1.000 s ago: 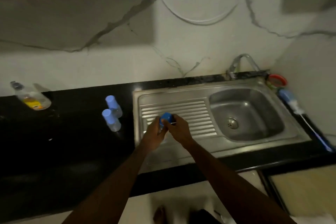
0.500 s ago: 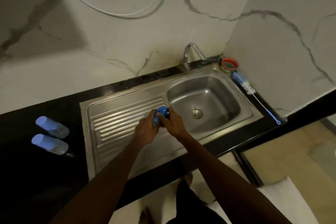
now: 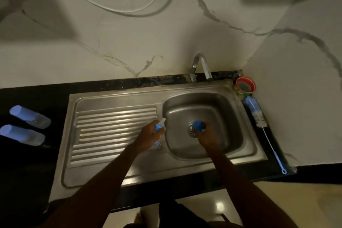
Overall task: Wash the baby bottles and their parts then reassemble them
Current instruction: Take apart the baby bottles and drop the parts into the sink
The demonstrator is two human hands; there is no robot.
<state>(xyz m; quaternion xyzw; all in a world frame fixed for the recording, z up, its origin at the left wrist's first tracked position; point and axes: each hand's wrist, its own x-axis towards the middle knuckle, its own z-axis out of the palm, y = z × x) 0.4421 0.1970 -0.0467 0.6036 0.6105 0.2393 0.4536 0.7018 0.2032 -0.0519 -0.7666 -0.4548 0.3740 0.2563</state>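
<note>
Left hand: fingers curled round a bottle with its teat uppermost, at the basin's left rim. Right hand: fingers clamped on a blue cap, over the sink drain.

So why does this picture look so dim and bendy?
Head view: low, yellowish light leaves the black counter nearly featureless; glare streaks the drainboard ridges; the wide lens bows the sink's rim and stretches the two bottles at the left edge; everything is slightly soft.
</note>
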